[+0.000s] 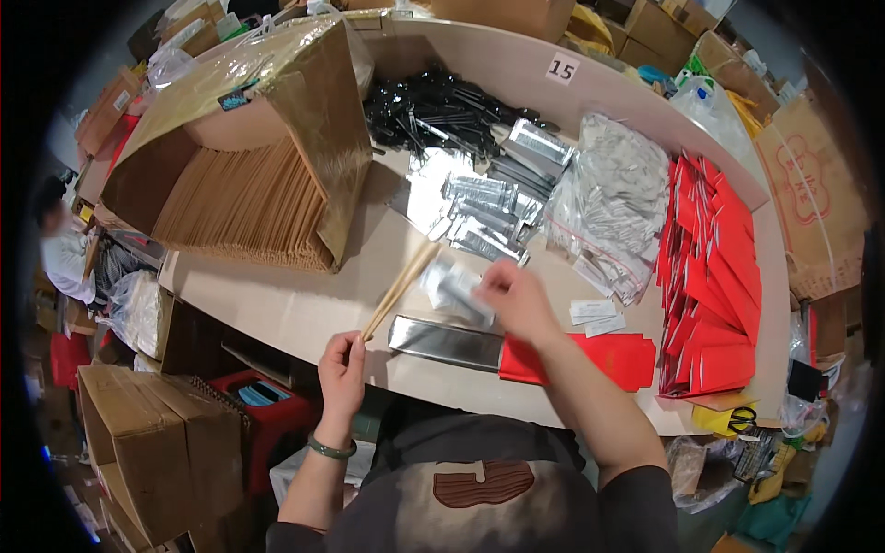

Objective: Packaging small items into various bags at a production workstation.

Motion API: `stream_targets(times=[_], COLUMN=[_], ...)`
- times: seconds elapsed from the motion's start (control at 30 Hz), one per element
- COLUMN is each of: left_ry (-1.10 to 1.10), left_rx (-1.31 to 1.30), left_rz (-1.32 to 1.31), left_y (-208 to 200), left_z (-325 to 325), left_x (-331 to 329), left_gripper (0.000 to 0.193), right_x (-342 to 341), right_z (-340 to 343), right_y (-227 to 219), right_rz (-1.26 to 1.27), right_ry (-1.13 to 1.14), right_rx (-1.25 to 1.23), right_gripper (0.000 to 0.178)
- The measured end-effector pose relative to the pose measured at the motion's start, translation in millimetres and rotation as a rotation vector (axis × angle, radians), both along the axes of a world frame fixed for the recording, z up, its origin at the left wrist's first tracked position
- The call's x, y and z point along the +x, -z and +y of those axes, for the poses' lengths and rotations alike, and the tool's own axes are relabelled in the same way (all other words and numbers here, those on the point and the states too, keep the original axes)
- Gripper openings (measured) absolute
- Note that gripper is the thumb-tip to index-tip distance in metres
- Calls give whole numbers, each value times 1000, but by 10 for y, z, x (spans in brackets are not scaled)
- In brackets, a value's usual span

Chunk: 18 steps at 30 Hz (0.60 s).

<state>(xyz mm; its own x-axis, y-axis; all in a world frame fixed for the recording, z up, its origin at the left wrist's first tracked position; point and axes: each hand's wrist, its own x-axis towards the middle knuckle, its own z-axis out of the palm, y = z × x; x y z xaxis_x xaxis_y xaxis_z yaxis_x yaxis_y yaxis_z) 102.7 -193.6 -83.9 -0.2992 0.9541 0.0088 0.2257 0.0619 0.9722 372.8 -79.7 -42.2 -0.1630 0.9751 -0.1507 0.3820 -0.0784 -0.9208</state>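
Observation:
My left hand [342,364] pinches the near end of a slim brown kraft cardboard sleeve [398,293], held slanting up and away from me. Its far end lies close to the silver packets. Just right of the sleeve, my right hand [513,297] has its fingers closed on a small silver packet [464,291], smeared by motion. Below that hand, a long shiny silver strip [444,342] lies flat, its right end meeting a red envelope [599,358]. Several silver foil packets [487,195] are heaped beyond my hands.
An open carton [318,138] at left holds rows of kraft sleeves [244,203]. Black glossy items [442,106] pile up at the back. A clear bag of small white packets [618,180] and stacked red envelopes [714,276] stand right. Black-handled scissors [742,419] lie at the right edge.

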Motion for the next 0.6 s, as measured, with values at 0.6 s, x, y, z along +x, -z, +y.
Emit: stream_targets(times=[0.6], left_ry=[387], left_rx=[246], left_rz=[537], left_y=[-89], left_z=[482], left_x=[718], left_gripper=[18], right_x=[388], right_z=[-919], right_y=[103], right_rz=[-630], right_ry=[-297], right_rx=[499], right_gripper=[37])
